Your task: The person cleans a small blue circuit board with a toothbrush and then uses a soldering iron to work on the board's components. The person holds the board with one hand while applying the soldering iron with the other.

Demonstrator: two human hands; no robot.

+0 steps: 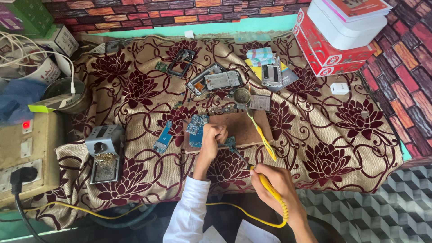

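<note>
My left hand (210, 144) presses down on a small blue-green circuit board (229, 143) lying on a brown wooden block (245, 126). My right hand (275, 184) grips a yellow-handled soldering iron (265, 182), its metal tip touching the board beside my left fingers. A second blue circuit board (196, 124) rests at the block's left corner. A yellow tool (262, 137) lies across the block's right side.
A flowered cloth (342, 135) covers the table. A metal iron stand (104, 153) sits left, with a power socket box (24, 157). Phone frames (216, 80), a blue board (163, 136) and a small round tin (241, 95) lie behind. Red and white boxes (333, 40) stack at back right.
</note>
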